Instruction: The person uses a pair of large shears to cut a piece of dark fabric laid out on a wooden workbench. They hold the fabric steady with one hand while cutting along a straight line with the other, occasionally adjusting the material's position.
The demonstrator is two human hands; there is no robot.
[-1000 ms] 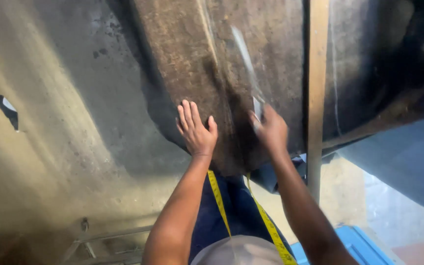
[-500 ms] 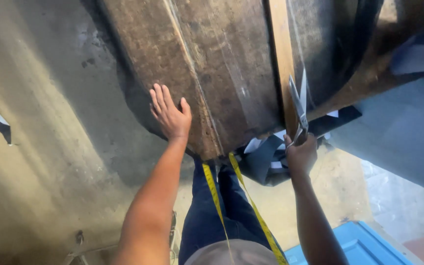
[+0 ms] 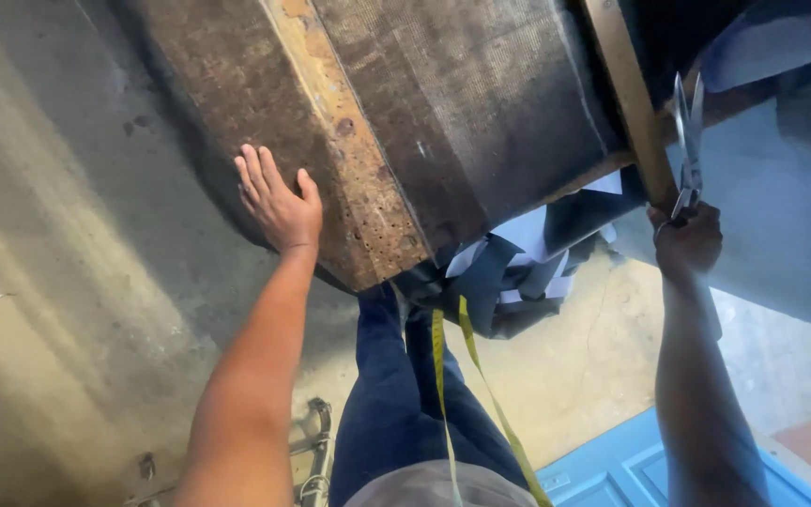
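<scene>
Brown, coarse fabric (image 3: 481, 122) lies draped over the surface; it looks stiff and heavy, probably best gripped at its hanging edge. Left hand (image 3: 279, 202) presses flat on it, fingers slightly spread. Right hand (image 3: 687, 239) is closed round scissors (image 3: 687, 150) off to the side.

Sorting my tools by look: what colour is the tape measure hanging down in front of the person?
Yellow tape measure, seen best in the head view.

Both arms are bare, no sleeves, gloves or watch on the left hand (image 3: 279, 202) or the right hand (image 3: 689, 242). Dark navy trousers (image 3: 396, 404), a greyish top at the bottom edge, and a yellow measuring tape (image 3: 466, 376) hanging down the front.
</scene>
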